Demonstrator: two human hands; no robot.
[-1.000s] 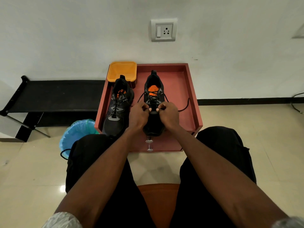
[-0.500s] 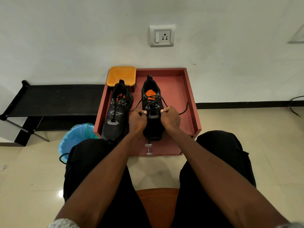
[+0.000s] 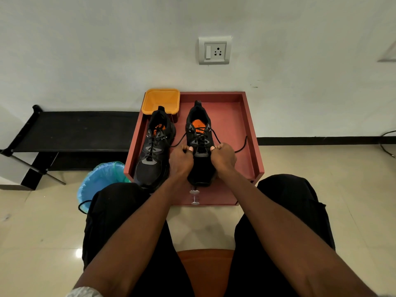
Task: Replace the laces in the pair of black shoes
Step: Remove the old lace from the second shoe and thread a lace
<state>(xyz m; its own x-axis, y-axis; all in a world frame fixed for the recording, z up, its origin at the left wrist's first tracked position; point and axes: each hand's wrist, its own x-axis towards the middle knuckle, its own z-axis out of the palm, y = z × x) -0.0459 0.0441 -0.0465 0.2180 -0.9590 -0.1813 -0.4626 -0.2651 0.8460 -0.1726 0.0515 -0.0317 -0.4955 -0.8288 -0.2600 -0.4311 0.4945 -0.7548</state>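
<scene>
Two black shoes with orange insoles stand toes toward me on a red-brown tray (image 3: 249, 133). The left shoe (image 3: 155, 151) is laced and untouched. The right shoe (image 3: 199, 133) sits between my hands. My left hand (image 3: 181, 158) is closed on the left part of its black lace (image 3: 241, 146), pulling it out sideways. My right hand (image 3: 224, 156) is closed on the right part, whose loose end curls across the tray floor to the right. The hands hide the shoe's lower eyelets.
An orange tub (image 3: 161, 100) stands at the tray's back left corner. A low black rack (image 3: 72, 130) runs along the wall at left. A bin with a blue liner (image 3: 100, 179) sits beside my left knee. A small metal knob (image 3: 194, 197) sticks out of the tray's front.
My hands have moved apart, from close together over the right shoe's tongue to either side of it, drawing the lace taut. The view has tilted slightly.
</scene>
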